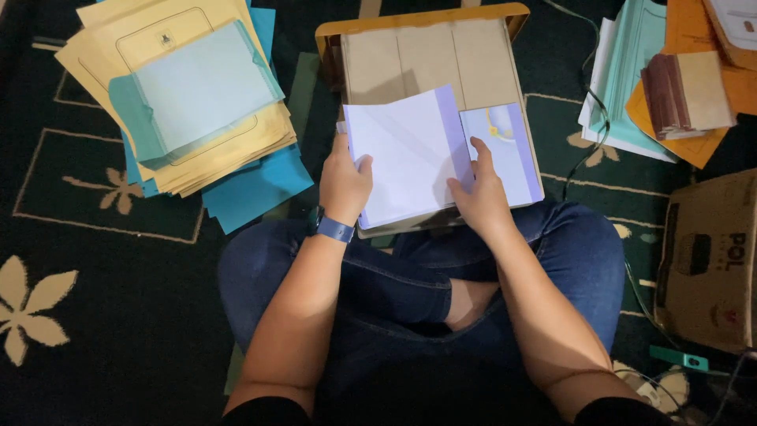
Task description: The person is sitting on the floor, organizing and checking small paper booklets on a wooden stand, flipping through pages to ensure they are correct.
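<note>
A white folded card with a lilac edge (406,154) lies open over a brown cardboard folder (430,59) that rests on my crossed legs. My left hand (343,185), with a blue wristband, grips the card's left edge, thumb on top. My right hand (479,196) presses on the card's right half, the index finger pointing up at a lilac and pale blue panel with a small yellow ring design (505,146).
A stack of yellow envelopes and teal sheets (197,102) sits on the dark patterned carpet (95,300) at the left. Teal and orange papers with a small brown booklet (682,91) lie at the right. A cardboard box (710,260) and cables stand lower right.
</note>
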